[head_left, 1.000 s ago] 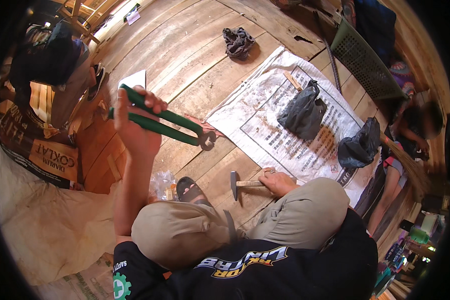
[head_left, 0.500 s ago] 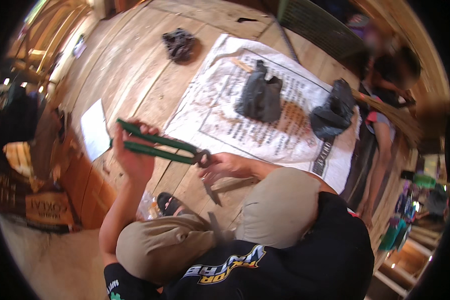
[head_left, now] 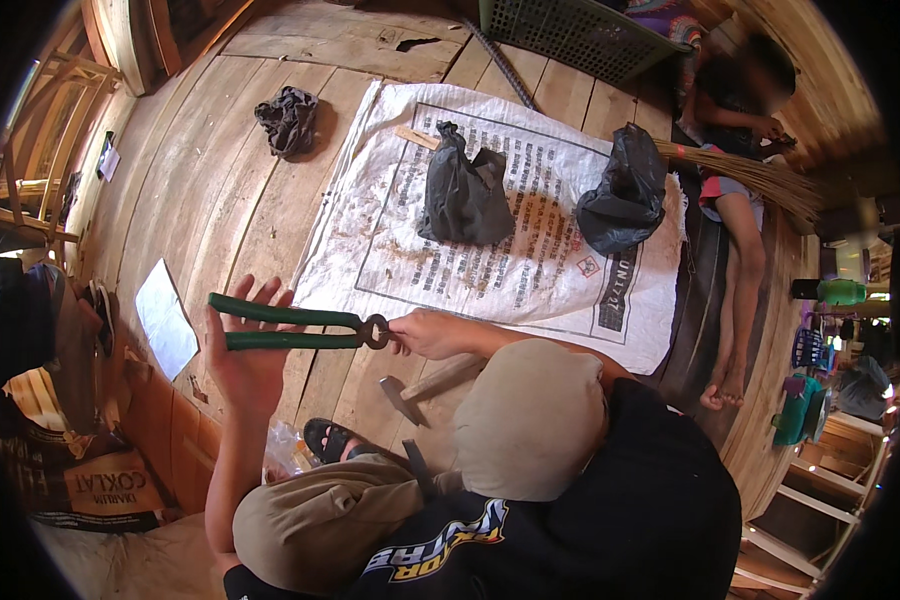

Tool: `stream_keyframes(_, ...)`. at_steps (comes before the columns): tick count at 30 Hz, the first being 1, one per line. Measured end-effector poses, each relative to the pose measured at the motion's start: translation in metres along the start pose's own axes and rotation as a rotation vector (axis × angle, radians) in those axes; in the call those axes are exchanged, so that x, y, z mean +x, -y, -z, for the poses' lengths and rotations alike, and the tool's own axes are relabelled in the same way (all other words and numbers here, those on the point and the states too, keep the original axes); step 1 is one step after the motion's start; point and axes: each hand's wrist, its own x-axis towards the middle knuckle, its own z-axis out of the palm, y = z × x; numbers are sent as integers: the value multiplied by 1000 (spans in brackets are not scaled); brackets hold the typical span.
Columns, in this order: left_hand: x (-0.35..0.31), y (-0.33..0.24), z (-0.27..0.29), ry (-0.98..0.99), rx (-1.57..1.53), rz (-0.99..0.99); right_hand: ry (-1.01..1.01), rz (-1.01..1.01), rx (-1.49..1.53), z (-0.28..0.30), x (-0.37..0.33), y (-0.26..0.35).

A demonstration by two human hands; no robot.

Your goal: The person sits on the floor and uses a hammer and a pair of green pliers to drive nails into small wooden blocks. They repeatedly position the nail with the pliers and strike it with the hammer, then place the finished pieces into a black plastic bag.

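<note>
Green-handled pincers stretch between my hands, their handles spread apart. My left hand has its fingers spread out behind the handles, which lie against its palm. At the dark metal jaws, my right hand closes its fingertips on the head of the pincers; whether something small is also pinched there is hidden. Below my right hand a hammer lies on the floorboards, its wooden handle pointing toward my knee. Another dark metal tool shows beside my leg, mostly hidden.
A white woven sack lies ahead, bearing two black plastic bags. A crumpled black bag and a white sheet are at left. At right, another person's legs lie near a broom. A green crate stands behind.
The pincers have turned closer to level, and my left fingers have spread wider. My right hand is at the jaws in both frames. The view has shifted, showing more of the hammer.
</note>
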Motion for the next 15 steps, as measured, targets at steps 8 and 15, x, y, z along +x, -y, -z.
stream_keyframes(8, -2, 9, -3, 235, 251, -118, 30, -127, 369, 14, -1, 12)
stream_keyframes(15, -3, 21, -8, 293, 358, -110, -32, -147, 192, 24, -29, 39)
